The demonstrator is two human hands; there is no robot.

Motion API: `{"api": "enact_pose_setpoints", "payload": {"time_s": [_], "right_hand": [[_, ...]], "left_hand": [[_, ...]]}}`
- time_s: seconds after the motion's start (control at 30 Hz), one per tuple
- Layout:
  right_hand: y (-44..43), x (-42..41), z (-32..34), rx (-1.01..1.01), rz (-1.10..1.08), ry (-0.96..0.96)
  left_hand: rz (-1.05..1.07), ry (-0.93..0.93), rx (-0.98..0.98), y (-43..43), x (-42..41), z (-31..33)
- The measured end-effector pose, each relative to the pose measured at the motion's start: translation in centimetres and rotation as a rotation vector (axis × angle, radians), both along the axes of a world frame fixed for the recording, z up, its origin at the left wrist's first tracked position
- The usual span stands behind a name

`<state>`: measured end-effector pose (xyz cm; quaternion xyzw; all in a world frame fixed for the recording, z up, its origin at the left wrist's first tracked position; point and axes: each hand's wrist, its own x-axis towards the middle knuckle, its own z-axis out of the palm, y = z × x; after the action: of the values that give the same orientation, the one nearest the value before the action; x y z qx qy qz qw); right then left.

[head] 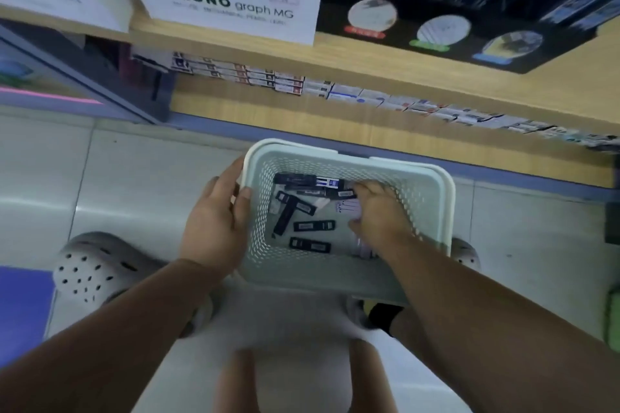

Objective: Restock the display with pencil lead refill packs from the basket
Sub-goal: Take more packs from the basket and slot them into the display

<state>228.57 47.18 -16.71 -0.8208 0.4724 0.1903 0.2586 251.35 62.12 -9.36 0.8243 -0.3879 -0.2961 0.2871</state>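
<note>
A pale perforated basket (432, 198) sits on the floor in front of the shelf. Several black pencil lead refill packs (310, 245) lie loose on its bottom. My left hand (214, 228) grips the basket's left rim, thumb inside the wall. Inside the basket at the right, my right hand (379, 211) has its fingers curled down over packs near the far side; whether it holds one is hidden. The white display box (235, 7) marked MONO graph MG stands on the upper shelf, top centre.
A black display (453, 23) with round pictures stands to the right of the white box. Rows of small boxed goods (352, 92) line the lower wooden shelf. My grey clogs (90, 265) rest on the tiled floor either side of the basket. A purple object (20, 308) lies at far left.
</note>
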Motion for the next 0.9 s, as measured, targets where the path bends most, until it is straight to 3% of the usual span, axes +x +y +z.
{"api": "enact_pose_setpoints", "payload": {"time_s": [0.2, 0.37, 0.9], "right_hand": [[0.7, 0.2, -0.8, -0.055, 0.003, 0.123], [0.6, 0.8, -1.1, -0.057, -0.084, 0.107], [0.1, 0.6, -1.8, -0.080, -0.048, 0.105]], "left_hand": [[0.007, 0.003, 0.004, 0.2, 0.1, -0.1], [-0.002, 0.007, 0.019, 0.2, 0.1, 0.0], [0.012, -0.003, 0.003, 0.2, -0.1, -0.2]]}}
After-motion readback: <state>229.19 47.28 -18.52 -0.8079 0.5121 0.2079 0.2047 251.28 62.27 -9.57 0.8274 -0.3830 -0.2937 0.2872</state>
